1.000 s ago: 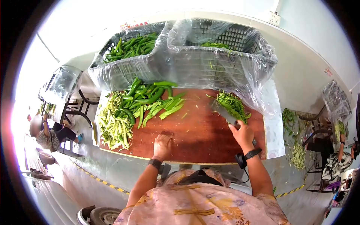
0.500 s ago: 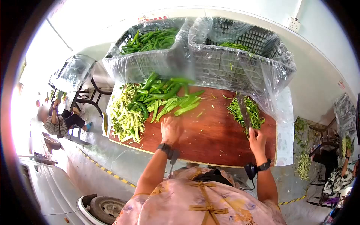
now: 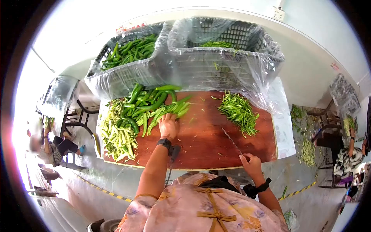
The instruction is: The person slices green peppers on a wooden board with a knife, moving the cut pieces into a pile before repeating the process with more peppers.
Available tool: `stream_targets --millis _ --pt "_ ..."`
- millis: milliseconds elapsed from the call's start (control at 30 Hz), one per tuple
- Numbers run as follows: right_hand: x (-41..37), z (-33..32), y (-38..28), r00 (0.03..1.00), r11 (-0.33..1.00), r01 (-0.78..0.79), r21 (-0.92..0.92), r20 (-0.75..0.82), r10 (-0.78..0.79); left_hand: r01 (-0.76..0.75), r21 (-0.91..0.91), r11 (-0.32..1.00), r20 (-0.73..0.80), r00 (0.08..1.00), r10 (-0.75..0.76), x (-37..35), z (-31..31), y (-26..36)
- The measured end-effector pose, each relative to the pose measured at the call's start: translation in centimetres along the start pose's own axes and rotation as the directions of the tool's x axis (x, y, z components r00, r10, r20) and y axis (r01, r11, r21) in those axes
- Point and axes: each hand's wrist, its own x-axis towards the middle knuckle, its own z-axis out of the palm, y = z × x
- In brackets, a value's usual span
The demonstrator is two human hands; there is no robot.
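My left hand [image 3: 169, 127] lies palm down on the reddish-brown board, fingers stretched over the near ends of the split green pepper pieces [image 3: 179, 108]. My right hand [image 3: 252, 166] is wrapped round the handle of a knife [image 3: 232, 141]. Its thin blade points up and left, above the board [image 3: 201, 135] and apart from the peppers. Beyond the knife, to the right, sits a heap of green pepper strips [image 3: 239, 113]. Whole green peppers [image 3: 154, 102] are piled past my left hand, beside a mound of pale pepper cores and seeds [image 3: 118, 135].
Two plastic-lined crates stand behind the board: the left crate [image 3: 127, 75] holds whole peppers, the right crate [image 3: 224, 69] some green strips. One person [image 3: 50, 149] sits far left, another [image 3: 348, 152] far right. Green scraps [image 3: 308, 150] lie on the floor at right.
The knife has come off the strip heap, down and left toward the board's near edge. My left hand has moved up onto the split peppers. The whole view has shifted.
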Motion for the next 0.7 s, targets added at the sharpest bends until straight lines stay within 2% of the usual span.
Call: stream_targets --millis 100,333,400,433,467,500,533,567,600,667,700 --pt "-0.7 0.0 0.2 0.999 0.999 -0.031 0.023 -0.036 0.032 -0.029 0.051 0.998 -0.102 0.994 0.035 0.5 0.8 -0.6" --pt "-0.7 0.6 0.5 0.997 0.999 -0.012 0.030 -0.077 0.014 -0.051 -0.017 0.999 -0.119 0.992 0.048 1.4 -0.2 0.7" --pt "-0.6 0.6 0.5 0.997 1.000 -0.018 0.021 -0.076 0.020 -0.086 -0.378 0.922 -0.075 0.995 0.062 1.3 -0.6 1.0" --pt "-0.5 0.6 0.4 0.997 0.999 -0.026 0.029 -0.067 0.028 -0.003 -0.491 0.871 0.041 0.999 0.026 1.1 0.1 0.5" --pt "-0.4 0.6 0.3 0.998 0.999 -0.034 0.039 -0.058 0.036 -0.001 -0.489 0.872 0.040 0.999 0.023 0.9 -0.5 0.9" --pt "-0.2 0.6 0.2 0.998 0.999 -0.031 0.039 -0.057 0.034 0.188 -0.708 0.681 0.257 0.966 0.000 0.7 -1.5 1.7" --pt "-0.2 0.6 0.3 0.998 0.998 -0.029 0.055 -0.057 0.032 0.398 -0.813 0.425 0.459 0.887 0.046 0.4 -2.3 2.3" --pt "-0.2 0.6 0.3 0.998 0.997 -0.029 0.070 -0.057 0.033 0.397 -0.814 0.424 0.454 0.890 0.039 -0.2 0.6 0.9" --pt "-0.1 0.7 0.3 0.998 0.997 -0.030 0.069 -0.057 0.034 0.397 -0.814 0.423 0.455 0.889 0.041 -0.7 0.7 0.4" --pt "0.0 0.7 0.6 0.998 1.000 0.008 -0.005 -0.069 -0.008 0.423 -0.689 0.588 0.486 0.872 -0.058 -1.4 1.0 -0.3" --pt "-0.1 0.7 0.8 0.997 1.000 -0.008 -0.011 -0.080 0.007 0.476 -0.648 0.595 0.479 0.862 -0.167 -1.2 0.0 -0.3"
